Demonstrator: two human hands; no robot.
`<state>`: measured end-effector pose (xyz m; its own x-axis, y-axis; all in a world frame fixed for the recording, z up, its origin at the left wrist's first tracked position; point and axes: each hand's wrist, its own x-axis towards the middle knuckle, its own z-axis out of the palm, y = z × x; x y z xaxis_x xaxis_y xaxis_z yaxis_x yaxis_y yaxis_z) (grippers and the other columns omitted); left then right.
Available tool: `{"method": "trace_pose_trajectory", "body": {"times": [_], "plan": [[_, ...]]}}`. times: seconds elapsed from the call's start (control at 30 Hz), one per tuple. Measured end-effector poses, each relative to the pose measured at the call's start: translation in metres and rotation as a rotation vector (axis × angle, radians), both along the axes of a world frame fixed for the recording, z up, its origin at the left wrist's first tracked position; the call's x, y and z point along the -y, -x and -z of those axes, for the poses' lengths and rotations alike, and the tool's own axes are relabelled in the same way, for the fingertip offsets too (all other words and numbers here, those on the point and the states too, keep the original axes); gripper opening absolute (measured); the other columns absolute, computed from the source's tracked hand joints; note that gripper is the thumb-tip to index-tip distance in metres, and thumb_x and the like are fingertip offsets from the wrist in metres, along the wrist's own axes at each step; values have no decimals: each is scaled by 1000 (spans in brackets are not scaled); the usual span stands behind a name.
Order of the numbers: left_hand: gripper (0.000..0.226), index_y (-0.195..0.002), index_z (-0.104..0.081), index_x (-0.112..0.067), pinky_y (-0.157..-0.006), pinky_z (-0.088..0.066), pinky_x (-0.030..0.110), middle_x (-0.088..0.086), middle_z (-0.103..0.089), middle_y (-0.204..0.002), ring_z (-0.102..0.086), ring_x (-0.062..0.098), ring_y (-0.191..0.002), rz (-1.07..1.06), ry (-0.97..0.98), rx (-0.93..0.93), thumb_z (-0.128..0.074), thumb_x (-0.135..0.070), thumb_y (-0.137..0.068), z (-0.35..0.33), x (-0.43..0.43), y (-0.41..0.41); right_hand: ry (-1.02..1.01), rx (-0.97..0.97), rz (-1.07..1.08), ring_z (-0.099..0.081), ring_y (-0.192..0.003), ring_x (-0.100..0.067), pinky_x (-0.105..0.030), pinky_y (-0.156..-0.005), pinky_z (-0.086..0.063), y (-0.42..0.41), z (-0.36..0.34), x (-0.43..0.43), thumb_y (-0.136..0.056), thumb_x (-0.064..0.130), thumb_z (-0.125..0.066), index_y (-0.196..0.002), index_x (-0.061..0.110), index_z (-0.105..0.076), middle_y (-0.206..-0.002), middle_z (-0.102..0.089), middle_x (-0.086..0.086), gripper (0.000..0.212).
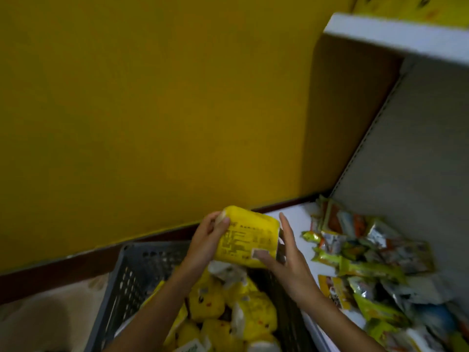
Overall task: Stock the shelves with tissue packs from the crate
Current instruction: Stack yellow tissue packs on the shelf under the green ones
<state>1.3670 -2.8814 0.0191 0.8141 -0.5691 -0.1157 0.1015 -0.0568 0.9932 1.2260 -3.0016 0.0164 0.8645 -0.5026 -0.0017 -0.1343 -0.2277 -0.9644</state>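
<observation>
One yellow tissue pack (247, 237) was held above the crate (132, 270), left hand (205, 240) gripping one end, right hand (289, 260) pinching the other. Judged best to carry it level with both hands to the bare shelf (294, 217) corner beside the snack packets (368, 250)

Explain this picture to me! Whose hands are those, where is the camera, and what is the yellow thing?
The camera sits on a person's head and looks down, so you see that person's own two hands. The left hand and the right hand hold one yellow tissue pack between them, above a grey plastic crate filled with more yellow packs. To the right is a white shelf where shiny small packets lie in a loose pile; the picture is too blurry to read them. Behind is a yellow wall.
</observation>
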Motion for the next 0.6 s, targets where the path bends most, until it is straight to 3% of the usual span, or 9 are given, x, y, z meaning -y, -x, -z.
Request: {"method": "trace_pose_trajectory", "body": {"times": [0.07,0.13,0.23,0.33,0.4,0.5,0.6], "plan": [[25,-115,-51,-14,-63,-48,8,-3,-61,-103,-58,0,-84,100,97,17,-55,-13,-90,-30,1,8,-189,10,53,-52,-112,-5,-35,-89,-52,6,-36,4,-77,46,-60,-139,45,-21,-131,-41,21,74],[37,-112,-55,-17,-70,-51,14,5,-63,-112,-63,7,-89,197,185,56,-71,-21,-79,-57,3,16,-248,24,64,-62,-97,-8,-29,-68,-56,17,-66,9,-76,34,-67,-132,31,-39,-122,-54,11,63],[65,-113,-56,-22,-77,-50,23,1,-63,-116,-63,8,-98,288,282,109,-71,-40,-52,-96,8,31,23,138,165,-61,-100,-16,-22,-69,-53,40,-97,5,-61,30,-86,-117,29,-50,-114,-60,2,67],[95,-133,-40,-33,-81,-46,32,-6,-51,-129,-54,13,-112,374,224,142,-61,-59,-45,-124,15,53,390,281,339,-53,-102,1,-16,-77,-49,65,-125,2,-67,27,-82,-114,38,-46,-112,-54,16,60],[105,-142,-26,-37,-80,-49,36,-5,-46,-136,-50,20,-120,429,186,107,-62,-66,-47,-136,20,69,665,379,426,-46,-107,11,-5,-82,-40,81,-144,2,-68,24,-74,-114,38,-44,-115,-50,15,57],[85,-140,-31,-33,-77,-57,38,2,-53,-129,-59,24,-108,457,275,54,-72,-52,-67,-158,27,97,921,373,426,-39,-116,4,-1,-95,-27,104,-161,3,-66,26,-69,-119,31,-42,-123,-43,3,60],[46,-123,-52,-20,-67,-58,28,4,-64,-111,-64,18,-95,422,396,37,-62,-27,-78,-177,37,120,894,336,409,-29,-131,2,-11,-103,-29,135,-173,2,-65,60,-70,-120,46,-39,-142,-30,8,65]]}}
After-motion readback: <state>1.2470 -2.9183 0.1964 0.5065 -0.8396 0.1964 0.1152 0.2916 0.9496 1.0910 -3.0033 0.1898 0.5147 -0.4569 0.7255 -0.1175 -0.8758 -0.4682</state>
